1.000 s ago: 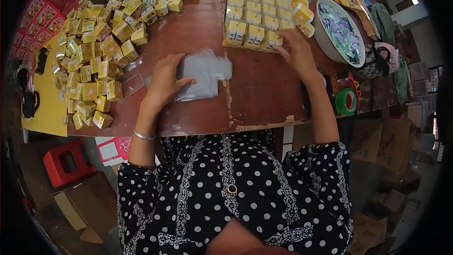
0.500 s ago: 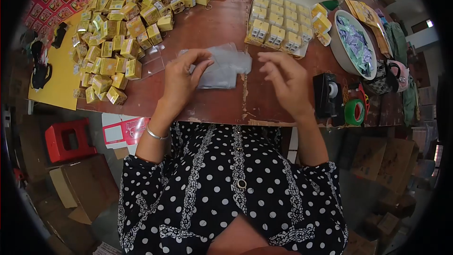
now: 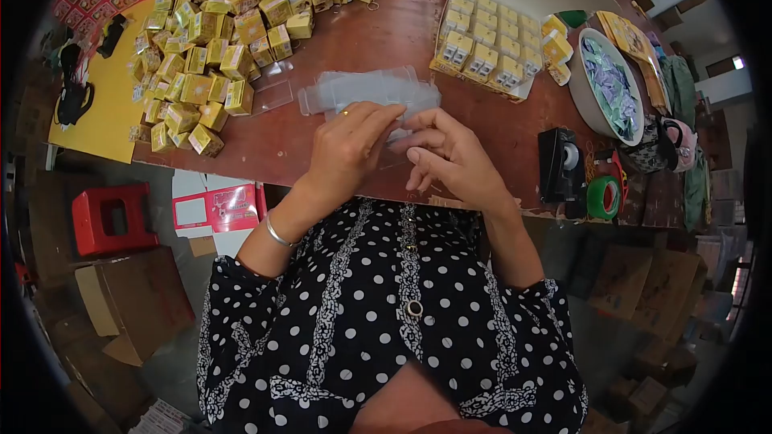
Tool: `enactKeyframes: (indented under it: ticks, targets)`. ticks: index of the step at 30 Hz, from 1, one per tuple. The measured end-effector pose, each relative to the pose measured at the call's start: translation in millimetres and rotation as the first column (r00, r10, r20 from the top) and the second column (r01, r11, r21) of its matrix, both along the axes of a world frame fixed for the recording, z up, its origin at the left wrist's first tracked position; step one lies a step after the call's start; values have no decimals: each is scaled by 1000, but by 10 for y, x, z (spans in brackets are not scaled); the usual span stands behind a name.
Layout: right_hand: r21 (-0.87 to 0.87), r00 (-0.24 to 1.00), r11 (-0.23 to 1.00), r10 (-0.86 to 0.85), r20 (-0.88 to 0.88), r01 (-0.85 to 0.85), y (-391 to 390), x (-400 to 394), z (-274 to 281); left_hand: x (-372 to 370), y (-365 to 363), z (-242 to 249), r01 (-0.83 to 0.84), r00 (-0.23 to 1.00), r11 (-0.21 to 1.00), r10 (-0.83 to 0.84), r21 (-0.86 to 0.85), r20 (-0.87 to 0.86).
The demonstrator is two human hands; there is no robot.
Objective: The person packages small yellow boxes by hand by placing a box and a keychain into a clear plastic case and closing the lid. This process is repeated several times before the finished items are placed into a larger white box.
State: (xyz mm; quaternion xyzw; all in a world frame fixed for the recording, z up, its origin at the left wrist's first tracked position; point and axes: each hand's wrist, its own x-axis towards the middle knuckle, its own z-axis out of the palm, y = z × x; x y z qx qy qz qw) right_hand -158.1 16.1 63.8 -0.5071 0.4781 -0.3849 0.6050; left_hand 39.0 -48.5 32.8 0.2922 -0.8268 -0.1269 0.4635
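Note:
Clear plastic sleeves (image 3: 362, 87) lie in a loose stack on the red-brown table (image 3: 322, 36), just beyond my hands. My left hand (image 3: 351, 145) is in front of the stack, its fingers pressed together at the tips; a piece of clear plastic seems to be at them, but it is hard to make out. My right hand (image 3: 450, 157) meets it from the right, fingers curled and slightly apart, the fingertips close to the left ones. Whether the right fingers also touch the plastic is unclear.
Small yellow boxes (image 3: 197, 84) are heaped at the left. A tray of yellow boxes (image 3: 482, 76) stands at the back right. Farther right are a white basin (image 3: 635, 124) of packets, a black tape dispenser (image 3: 555, 165) and green tape (image 3: 603, 197).
Both hands have come together and nearer the table's front edge. The plastic sleeves have shifted and spread out beyond them. The camera view has moved slightly.

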Motion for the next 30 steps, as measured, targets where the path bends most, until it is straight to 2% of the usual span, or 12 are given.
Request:
enactKeyframes:
  ticks: [2, 5, 10, 13, 15, 16, 17, 19, 21, 24, 26, 30]
  targets:
    - [73, 996, 994, 78, 32, -80, -34, 4, -31, 26, 54, -15, -31, 999, 999, 29, 37, 35]
    - [24, 997, 998, -59, 56, 58, -54, 74, -38, 194, 184, 78, 46, 958, 990, -82, 135, 274]
    - [6, 1000, 1000, -11, 10, 11, -147, 253, -49, 378, 393, 6, -95, 915, 989, 44, 110, 401]
    - [16, 998, 998, 62, -7, -62, -278, 339, 106, 467, 411, -115, -197, 932, 973, 148, 121, 330]
    - [-181, 999, 983, -46, -5, 44, -504, 275, 193, 589, 421, -129, -75, 996, 960, 61, 268, 61]
    - [-259, 986, 952, -151, 65, 163, -642, 290, 165, 652, 437, -97, -80, 996, 959, 67, 272, 54]
    - [-257, 988, 954, -144, 58, 154, -805, 365, 129, 718, 458, -25, -8, 998, 953, 26, 302, -56]
    - [-412, 986, 911, -76, -145, 10, -1153, 586, 31, 790, 472, 55, 64, 986, 946, -10, 319, -167]
    - [-393, 965, 895, 129, -226, -212, -1393, 932, -197, 829, 512, 93, 158, 956, 954, -83, 255, -280]
    - [-480, 916, 796, 225, -333, -370, -1621, 1478, -487, 920, 556, 215, 186, 942, 967, -126, 173, -311]
    - [-514, 798, 730, 72, -598, -451, -1664, 1792, -545, 994, 533, 260, 180, 943, 972, -127, 151, -308]
    - [-474, 671, 732, -32, -741, -489, -1721, 2135, -694, 1039, 507, 178, 202, 928, 965, -135, 165, -348]
